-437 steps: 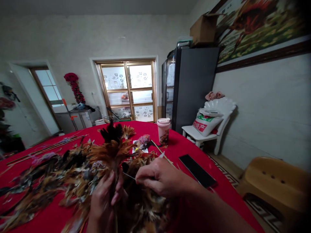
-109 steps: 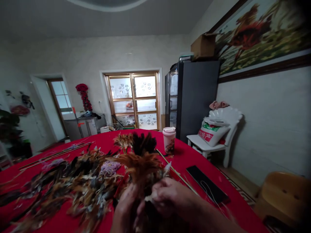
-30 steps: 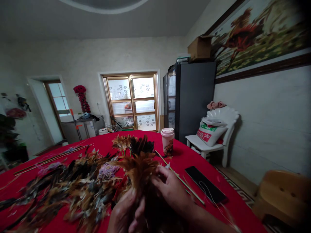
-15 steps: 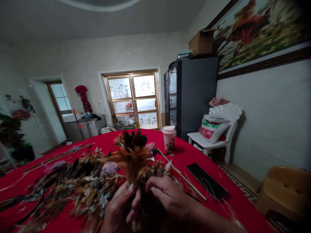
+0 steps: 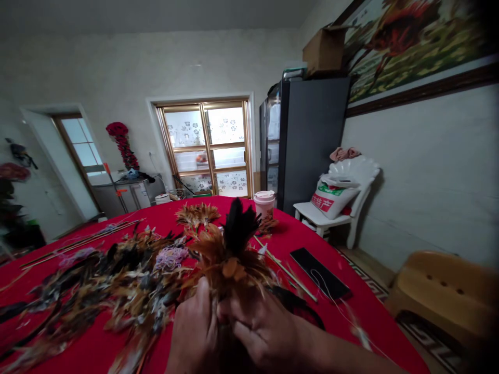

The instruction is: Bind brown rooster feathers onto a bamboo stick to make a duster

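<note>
Head view: a bundle of rust-brown and black feathers (image 5: 234, 259) is held upright, plumes up, above a bench (image 5: 288, 235) covered in red cloth. Its lower end is gripped by the left hand (image 5: 195, 324) and the right hand (image 5: 261, 322), both closed around it side by side; the exact finger placement underneath is hidden. To the left, a loose heap of brown, black and grey feathers (image 5: 132, 291) is spread, with a tangle of pale purple yarn (image 5: 170, 258) beside it. Behind the bundle, a pink lidded cup (image 5: 265, 203) is partly covered. At right, a flat black rectangular slab (image 5: 317, 270) is crossed by a thin whitish thread (image 5: 320, 281).
</note>
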`<state>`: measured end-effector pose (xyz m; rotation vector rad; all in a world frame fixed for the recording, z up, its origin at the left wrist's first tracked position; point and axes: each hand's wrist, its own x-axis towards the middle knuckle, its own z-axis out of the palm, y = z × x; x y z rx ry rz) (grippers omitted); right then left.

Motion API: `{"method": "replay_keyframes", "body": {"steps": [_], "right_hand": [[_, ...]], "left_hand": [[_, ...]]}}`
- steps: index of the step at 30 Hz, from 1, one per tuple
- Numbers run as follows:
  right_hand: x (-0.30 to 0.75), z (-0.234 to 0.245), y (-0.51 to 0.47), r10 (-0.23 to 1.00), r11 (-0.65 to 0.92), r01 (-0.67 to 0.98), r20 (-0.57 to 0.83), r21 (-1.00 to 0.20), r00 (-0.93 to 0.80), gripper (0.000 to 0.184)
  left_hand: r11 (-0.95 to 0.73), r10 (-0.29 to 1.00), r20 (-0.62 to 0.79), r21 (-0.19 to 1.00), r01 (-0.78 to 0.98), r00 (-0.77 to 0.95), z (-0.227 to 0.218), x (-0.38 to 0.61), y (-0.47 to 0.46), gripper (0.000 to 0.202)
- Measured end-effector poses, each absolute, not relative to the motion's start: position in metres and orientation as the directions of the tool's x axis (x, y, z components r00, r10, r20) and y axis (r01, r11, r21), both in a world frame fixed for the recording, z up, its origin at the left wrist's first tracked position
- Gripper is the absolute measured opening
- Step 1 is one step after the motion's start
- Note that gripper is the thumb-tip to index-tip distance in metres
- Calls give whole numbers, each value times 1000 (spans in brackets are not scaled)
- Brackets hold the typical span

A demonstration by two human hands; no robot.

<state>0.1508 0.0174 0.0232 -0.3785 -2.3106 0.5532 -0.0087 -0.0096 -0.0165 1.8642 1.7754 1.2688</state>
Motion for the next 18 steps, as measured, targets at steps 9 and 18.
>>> {"method": "replay_keyframes", "body": {"steps": [9, 18], "right_hand": [[163, 37, 2, 523, 849, 515, 329, -121, -786, 3], [205, 56, 34, 453, 892, 403, 437, -206, -777, 13]], "left_hand": [[-282, 917, 389, 463, 840, 93, -10, -5, -8, 1], [-461, 884, 356, 544, 701, 305, -18, 1, -23, 8]]}}
